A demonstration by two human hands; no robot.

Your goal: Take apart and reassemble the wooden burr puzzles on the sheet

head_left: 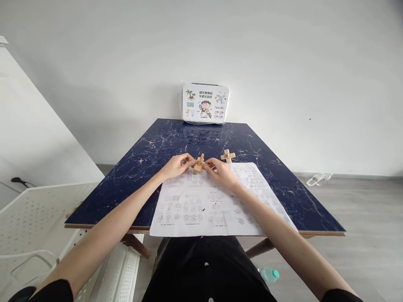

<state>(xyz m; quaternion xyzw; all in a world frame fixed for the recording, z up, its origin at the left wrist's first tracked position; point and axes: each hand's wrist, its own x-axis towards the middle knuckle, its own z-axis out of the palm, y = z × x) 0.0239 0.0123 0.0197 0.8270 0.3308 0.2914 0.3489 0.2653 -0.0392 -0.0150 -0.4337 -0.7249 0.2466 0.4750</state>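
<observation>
Between my two hands is a small wooden burr puzzle (199, 164) made of crossing light-brown sticks, held just over the far edge of a printed sheet (189, 226). My left hand (178, 165) pinches it from the left side. From the right, the fingers of my right hand (222, 171) close on its other side. Just beyond my right hand stands a second wooden burr puzzle (228, 155), untouched, close to the sheet's far edge. Small diagrams and lines of print cover the sheet, too fine to read.
Everything rests on a dark blue marbled table (132, 167). A white cartoon-printed case (205, 103) leans at its back against the wall. White perforated shelving (40, 205) adjoins the left side. On the floor lie a bottle with a green cap (269, 274) and a clear plastic item (318, 179).
</observation>
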